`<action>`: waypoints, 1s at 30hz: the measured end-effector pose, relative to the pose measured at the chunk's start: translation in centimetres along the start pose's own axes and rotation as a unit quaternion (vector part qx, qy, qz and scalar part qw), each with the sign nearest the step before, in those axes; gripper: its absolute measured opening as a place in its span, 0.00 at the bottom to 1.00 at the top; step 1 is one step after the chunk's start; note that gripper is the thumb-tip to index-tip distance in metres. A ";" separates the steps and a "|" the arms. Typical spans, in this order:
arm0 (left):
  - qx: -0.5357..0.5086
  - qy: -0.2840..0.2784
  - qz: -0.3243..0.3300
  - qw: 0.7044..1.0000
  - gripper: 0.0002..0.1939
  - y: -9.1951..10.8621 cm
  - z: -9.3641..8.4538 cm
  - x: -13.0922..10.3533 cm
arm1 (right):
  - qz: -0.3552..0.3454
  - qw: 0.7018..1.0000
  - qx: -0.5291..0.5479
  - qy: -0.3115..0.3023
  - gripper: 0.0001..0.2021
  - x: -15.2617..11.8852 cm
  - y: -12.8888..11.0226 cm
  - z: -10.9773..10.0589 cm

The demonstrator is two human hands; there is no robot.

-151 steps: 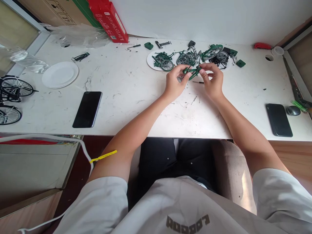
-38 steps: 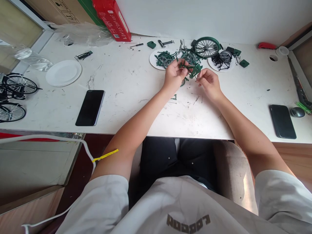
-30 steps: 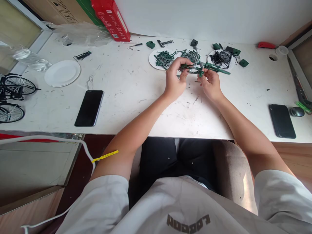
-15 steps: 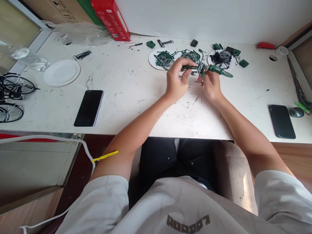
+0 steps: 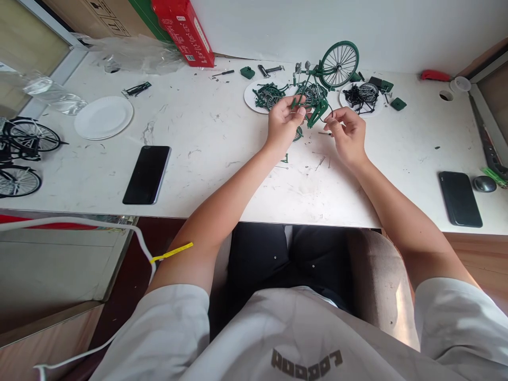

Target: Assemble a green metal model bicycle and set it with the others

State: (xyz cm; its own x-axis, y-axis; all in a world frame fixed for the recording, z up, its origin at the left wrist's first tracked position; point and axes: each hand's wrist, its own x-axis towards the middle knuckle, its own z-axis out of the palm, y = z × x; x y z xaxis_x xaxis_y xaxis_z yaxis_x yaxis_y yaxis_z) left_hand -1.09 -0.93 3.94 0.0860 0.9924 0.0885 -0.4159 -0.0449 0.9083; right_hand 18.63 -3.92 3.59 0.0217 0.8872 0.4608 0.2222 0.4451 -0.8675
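Note:
A green model bicycle (image 5: pixel 338 67) is held up over the table, its spoked wheel toward the wall. My left hand (image 5: pixel 286 124) is closed around its near part, fingers on the green frame. My right hand (image 5: pixel 349 135) pinches at a thin, dark, curved piece (image 5: pixel 330 112) on the bicycle's right side; whether that piece is attached I cannot tell. Behind the bicycle, a white plate (image 5: pixel 250 101) bears green bicycle parts (image 5: pixel 270 95). Black bicycle parts (image 5: pixel 363 95) lie on a second plate to the right. A small green part (image 5: pixel 284 158) rests below my left wrist.
Two phones (image 5: pixel 146 174) (image 5: pixel 460 198) lie near the front edge, left and right. Stacked white plates (image 5: pixel 103 117) and black model bicycles (image 5: pixel 27 137) are at left. A red box (image 5: pixel 184 32), plastic wrap (image 5: pixel 138 53), a screwdriver (image 5: pixel 223 73) and a mouse (image 5: pixel 484 183) also lie about.
The bicycle has turned: its wheel, which pointed right, now stands up toward the wall. My right hand has moved off the wheel end to the thin curved piece; my left hand keeps its grip.

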 end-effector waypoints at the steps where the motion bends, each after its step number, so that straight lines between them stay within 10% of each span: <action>1: -0.003 -0.001 -0.008 1.000 0.24 -0.1 -0.1 0.1 | -0.002 1.000 0.001 0.006 0.30 -0.1 -0.2 0.0; 13: 0.065 -0.025 0.060 0.996 0.26 -0.2 0.2 -0.6 | -0.013 0.999 -0.006 0.028 0.33 -0.2 -0.1 -0.2; 22: 0.201 -0.128 0.204 0.950 0.35 -5.5 -2.9 3.7 | -0.059 0.970 -0.232 0.034 0.32 -0.7 -0.8 -0.5; 30: 0.180 -0.117 0.178 0.960 0.33 -5.0 -2.6 3.3 | -0.066 0.959 -0.270 0.048 0.31 -0.6 -1.1 -0.8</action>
State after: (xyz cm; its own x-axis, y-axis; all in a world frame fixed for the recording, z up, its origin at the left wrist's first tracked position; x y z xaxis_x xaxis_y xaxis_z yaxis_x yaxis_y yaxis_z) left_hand -1.07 2.84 -1.38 0.2148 0.8557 0.4709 -0.1201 -0.4553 0.8822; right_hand 19.15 -5.08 4.39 0.0422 0.8013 0.5968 0.7016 0.4015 -0.5886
